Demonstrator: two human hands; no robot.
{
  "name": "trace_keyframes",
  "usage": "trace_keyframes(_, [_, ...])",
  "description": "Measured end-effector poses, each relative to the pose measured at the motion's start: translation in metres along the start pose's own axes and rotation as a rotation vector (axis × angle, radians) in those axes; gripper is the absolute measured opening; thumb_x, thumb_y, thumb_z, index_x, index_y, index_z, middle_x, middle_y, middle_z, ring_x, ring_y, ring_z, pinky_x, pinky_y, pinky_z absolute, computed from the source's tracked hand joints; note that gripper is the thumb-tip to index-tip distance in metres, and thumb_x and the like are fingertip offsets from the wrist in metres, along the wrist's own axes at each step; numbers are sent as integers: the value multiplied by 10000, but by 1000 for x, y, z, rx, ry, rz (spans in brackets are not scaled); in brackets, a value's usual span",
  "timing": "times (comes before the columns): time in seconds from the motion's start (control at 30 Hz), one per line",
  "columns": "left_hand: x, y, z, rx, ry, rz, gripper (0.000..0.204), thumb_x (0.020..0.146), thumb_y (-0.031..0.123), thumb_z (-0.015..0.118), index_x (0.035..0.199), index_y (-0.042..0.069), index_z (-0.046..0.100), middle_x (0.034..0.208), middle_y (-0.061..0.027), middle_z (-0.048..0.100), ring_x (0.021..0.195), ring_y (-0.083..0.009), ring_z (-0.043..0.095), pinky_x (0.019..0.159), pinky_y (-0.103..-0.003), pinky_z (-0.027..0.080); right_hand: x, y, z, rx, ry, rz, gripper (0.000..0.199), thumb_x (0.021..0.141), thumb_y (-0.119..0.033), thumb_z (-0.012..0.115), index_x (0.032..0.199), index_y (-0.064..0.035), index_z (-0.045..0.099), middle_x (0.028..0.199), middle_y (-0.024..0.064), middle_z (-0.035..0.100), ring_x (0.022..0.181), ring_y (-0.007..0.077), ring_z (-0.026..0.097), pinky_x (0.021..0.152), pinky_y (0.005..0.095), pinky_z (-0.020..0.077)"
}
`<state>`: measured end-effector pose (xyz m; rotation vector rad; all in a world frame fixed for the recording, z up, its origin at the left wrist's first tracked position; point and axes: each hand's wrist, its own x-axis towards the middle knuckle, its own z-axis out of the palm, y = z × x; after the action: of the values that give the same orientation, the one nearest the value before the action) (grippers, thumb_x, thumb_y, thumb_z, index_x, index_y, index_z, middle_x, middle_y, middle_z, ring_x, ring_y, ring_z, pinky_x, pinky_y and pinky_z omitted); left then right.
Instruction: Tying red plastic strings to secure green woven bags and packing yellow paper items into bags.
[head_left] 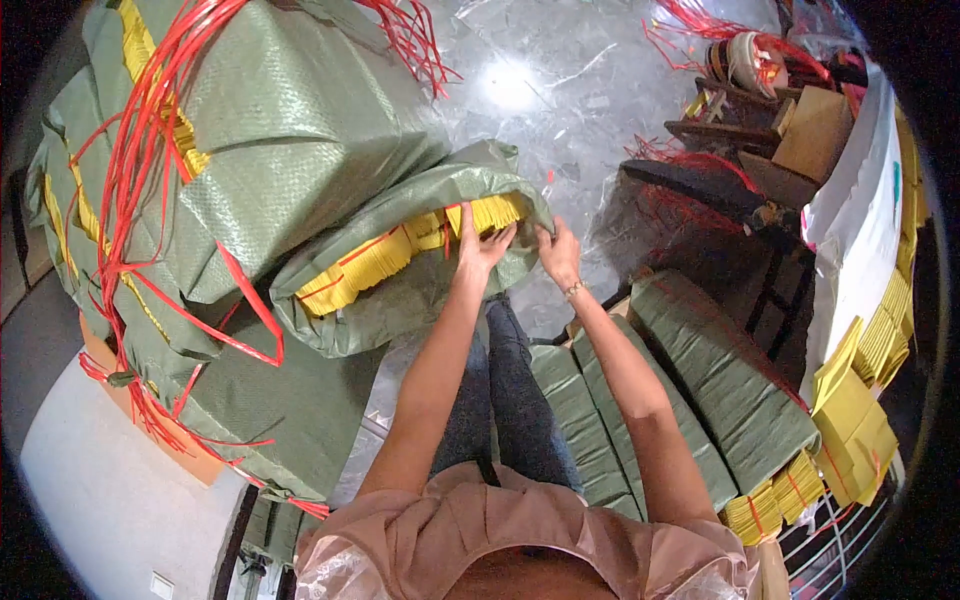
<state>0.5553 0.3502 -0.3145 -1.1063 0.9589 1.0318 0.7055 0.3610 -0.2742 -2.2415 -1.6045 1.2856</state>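
Note:
A green woven sack lies in front of me with its mouth open. Inside it sit stacked bundles of yellow paper, bound with red strips. My left hand rests at the bundles' right part with its fingers spread, one pointing up across the paper edges. Just to its right, my right hand has its fingers closed on the rim of the sack's mouth. The far underside of the sack is hidden.
Large filled green sacks rise at the left, draped with red plastic strips. Green-wrapped packs lie at my right, near loose yellow paper stacks. A dark padded seat and wooden pieces stand farther right.

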Motion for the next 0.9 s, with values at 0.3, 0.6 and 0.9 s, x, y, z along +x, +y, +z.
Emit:
trace_keyframes(0.3, [14, -4, 6, 186, -167, 161, 922, 717, 534, 672, 1342, -11, 271, 1404, -153, 268, 1282, -282, 308, 1070, -424, 275, -23, -31, -24, -59, 57, -78, 224, 797, -119, 543, 989, -7, 518, 820, 250, 583, 830, 427, 560, 713, 481, 431])
trace_keyframes(0.6, [-23, 43, -15, 1531, 273, 1662, 551, 715, 374, 711, 1042, -30, 529, 982, -169, 588, 914, -339, 550, 843, -421, 414, -69, -44, 57, 683, 20, -63, 189, 905, -127, 471, 1055, -13, 489, 868, 87, 514, 794, 212, 513, 733, 334, 444])
trace_keyframes(0.9, [0, 73, 42, 1723, 153, 1696, 394, 685, 283, 681, 930, -18, 615, 908, -241, 607, 867, -425, 563, 788, -469, 430, 24, -48, 92, 1429, -136, 595, 342, 921, -373, 403, 1166, -146, 474, 1105, -12, 503, 957, 149, 457, 856, 331, 362])
